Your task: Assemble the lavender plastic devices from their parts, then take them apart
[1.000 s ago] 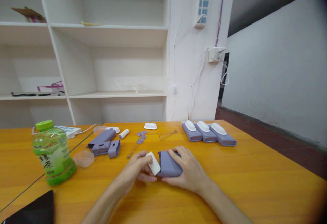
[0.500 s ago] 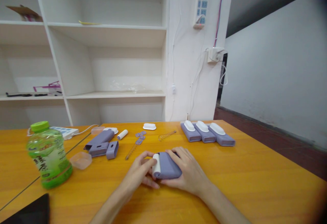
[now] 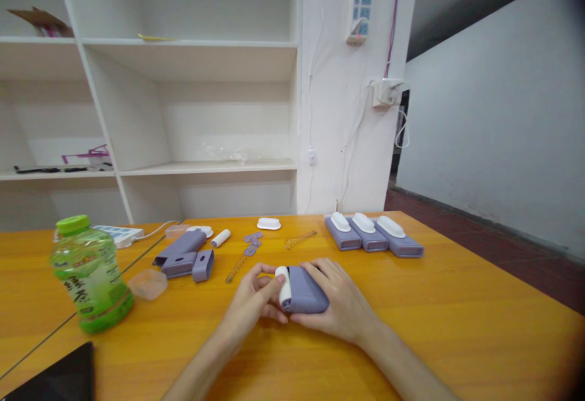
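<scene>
My right hand point(image 3: 336, 297) is wrapped around a purple plastic housing point(image 3: 306, 291), just above the front part of the table. At the housing's left end is a white roller point(image 3: 284, 286), set against or into its mouth; how far it sits inside I cannot tell. My left hand point(image 3: 256, 297) grips the white roller, thumb on its face and fingers behind and below. Beyond my hands lie a coil spring point(image 3: 236, 268), a second spring point(image 3: 300, 240), small purple flat pieces point(image 3: 252, 245) and another white roller point(image 3: 221, 238).
Purple housings point(image 3: 185, 251) and a clear plastic cup point(image 3: 148, 284) lie at left, beside a green bottle point(image 3: 91, 279). A black flat object point(image 3: 55, 376) is at the near left. Three purple units with white tops point(image 3: 372, 239) stand at the back right. A white oval piece point(image 3: 269, 223) lies behind.
The housing and roller have tilted slightly, and both hands have shifted a little up and to the right in view. The whole view has moved slightly. Both grips stay the same.
</scene>
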Demonstrator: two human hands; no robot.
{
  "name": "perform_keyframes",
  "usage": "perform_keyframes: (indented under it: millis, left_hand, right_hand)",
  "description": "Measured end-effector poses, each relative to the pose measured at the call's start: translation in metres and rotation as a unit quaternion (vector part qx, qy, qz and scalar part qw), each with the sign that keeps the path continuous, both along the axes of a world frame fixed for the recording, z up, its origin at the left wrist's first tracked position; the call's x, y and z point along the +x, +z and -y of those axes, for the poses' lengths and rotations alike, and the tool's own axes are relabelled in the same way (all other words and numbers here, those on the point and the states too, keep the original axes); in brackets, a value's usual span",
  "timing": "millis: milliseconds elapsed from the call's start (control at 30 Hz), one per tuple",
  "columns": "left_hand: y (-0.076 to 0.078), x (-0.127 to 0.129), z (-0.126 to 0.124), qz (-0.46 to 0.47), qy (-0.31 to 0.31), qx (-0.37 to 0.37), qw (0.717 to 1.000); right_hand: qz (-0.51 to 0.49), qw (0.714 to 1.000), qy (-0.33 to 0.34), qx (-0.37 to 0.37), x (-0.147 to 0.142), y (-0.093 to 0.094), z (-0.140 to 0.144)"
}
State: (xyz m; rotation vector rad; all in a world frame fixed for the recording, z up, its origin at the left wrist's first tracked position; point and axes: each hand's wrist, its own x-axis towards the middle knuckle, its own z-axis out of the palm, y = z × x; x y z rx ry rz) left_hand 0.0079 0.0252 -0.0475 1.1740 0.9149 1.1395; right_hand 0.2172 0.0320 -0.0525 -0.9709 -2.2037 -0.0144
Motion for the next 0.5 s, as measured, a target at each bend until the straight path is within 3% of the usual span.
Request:
perform_keyframes:
  millis: [500]
  left_hand:
    - [0.0022, -0.0007, -0.0011, -0.022, 0.025, 0.005, 0.999]
  right_hand:
    - [0.010, 1.000, 0.000, 0.003, -0.0009, -0.0027, -0.0015]
